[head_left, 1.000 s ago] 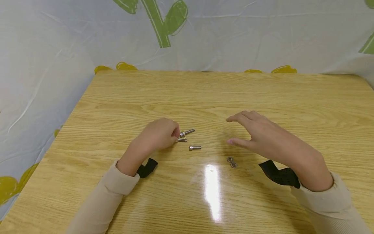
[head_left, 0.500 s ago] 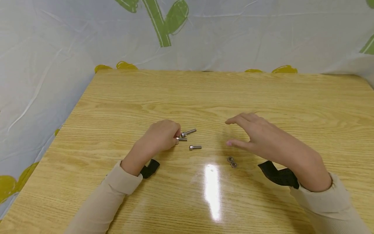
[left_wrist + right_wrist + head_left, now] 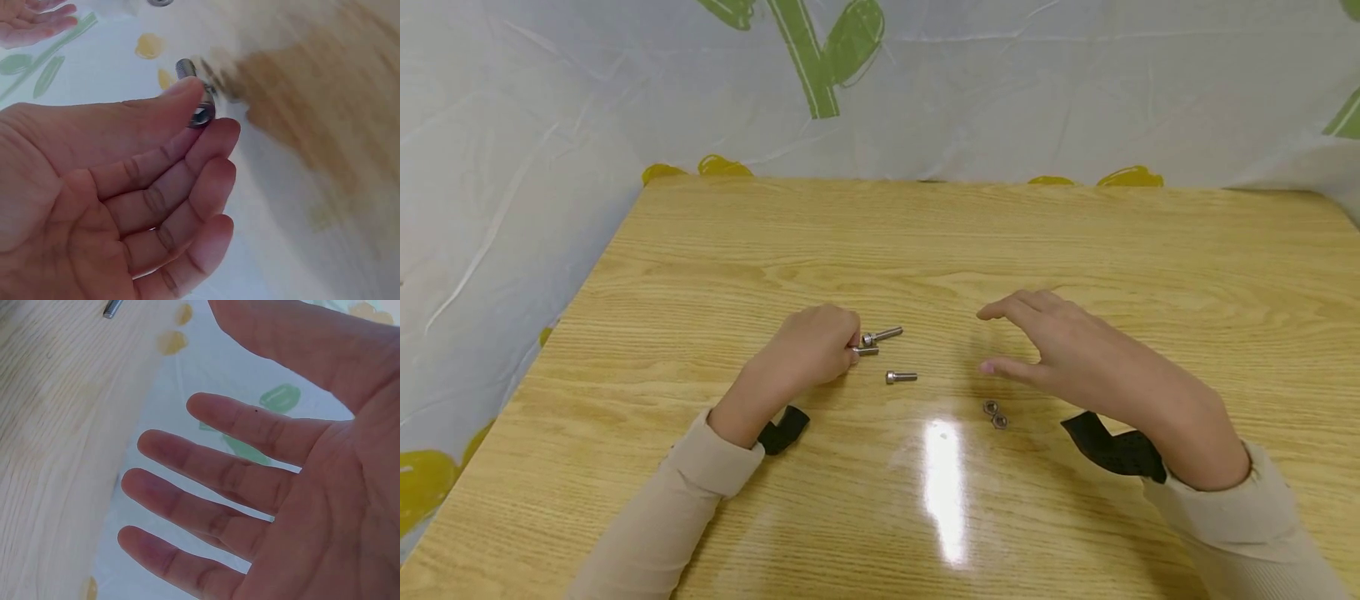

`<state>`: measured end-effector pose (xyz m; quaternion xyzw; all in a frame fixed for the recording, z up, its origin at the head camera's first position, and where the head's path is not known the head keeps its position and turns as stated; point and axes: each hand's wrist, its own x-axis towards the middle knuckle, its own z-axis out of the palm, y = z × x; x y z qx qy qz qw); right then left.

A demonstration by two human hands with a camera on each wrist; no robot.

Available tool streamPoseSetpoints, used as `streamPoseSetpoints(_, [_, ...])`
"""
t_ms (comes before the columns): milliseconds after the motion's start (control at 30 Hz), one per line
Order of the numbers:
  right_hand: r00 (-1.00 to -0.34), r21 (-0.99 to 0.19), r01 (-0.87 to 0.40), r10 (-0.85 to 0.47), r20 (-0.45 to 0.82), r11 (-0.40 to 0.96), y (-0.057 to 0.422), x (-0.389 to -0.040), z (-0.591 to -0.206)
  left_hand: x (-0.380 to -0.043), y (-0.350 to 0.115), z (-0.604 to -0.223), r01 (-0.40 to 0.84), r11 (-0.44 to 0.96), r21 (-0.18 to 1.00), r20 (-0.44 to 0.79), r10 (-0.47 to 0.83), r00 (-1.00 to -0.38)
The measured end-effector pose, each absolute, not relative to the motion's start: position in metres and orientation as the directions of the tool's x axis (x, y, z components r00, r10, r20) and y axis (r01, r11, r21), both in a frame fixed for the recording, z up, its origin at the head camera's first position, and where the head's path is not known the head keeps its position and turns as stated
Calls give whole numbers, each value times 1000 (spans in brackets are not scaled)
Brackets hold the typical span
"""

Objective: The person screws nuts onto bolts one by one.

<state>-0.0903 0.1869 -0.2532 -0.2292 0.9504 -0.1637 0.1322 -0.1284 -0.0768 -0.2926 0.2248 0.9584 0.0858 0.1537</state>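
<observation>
My left hand (image 3: 805,346) pinches a silver socket-head bolt (image 3: 868,351) between thumb and index finger. Its head (image 3: 201,116) shows at the fingertips in the left wrist view, while the thumb covers part of the shank. Just beyond it lies a longer bolt (image 3: 883,336); whether the two touch, I cannot tell. A third bolt (image 3: 901,377) rests a little nearer to me on the table. Two hex nuts (image 3: 996,414) lie side by side toward the right. My right hand (image 3: 1067,342) hovers beyond the nuts, its fingers spread and holding nothing.
The wood-grain table (image 3: 760,242) runs back to a pale cloth (image 3: 1000,100) printed with green leaves and yellow shapes. Black straps (image 3: 786,429) sit at both wrists, below the beige sleeves. A lamp's glare (image 3: 945,492) shines on the tabletop.
My left hand has shifted slightly to the right, and the pinched bolt now sits a little farther from me, closer to the longer bolt. My right hand has hardly moved.
</observation>
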Motion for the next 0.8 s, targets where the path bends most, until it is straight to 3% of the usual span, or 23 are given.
streamPoseSetpoints(300, [-845,-425,-359,-483,-229,831,185,-90,-255,-125,-76,-276,374,857,354,-190,458,-869])
streamPoseSetpoints(600, [-744,-462,-243,-470,-474,853,182,-93,-266,-118,-72,-263,426,741,519,8,495,-869])
streamPoseSetpoints(800, [-710,-450,-284,-501,-495,847,174,-92,-275,-111,-68,-258,474,682,556,137,488,-862])
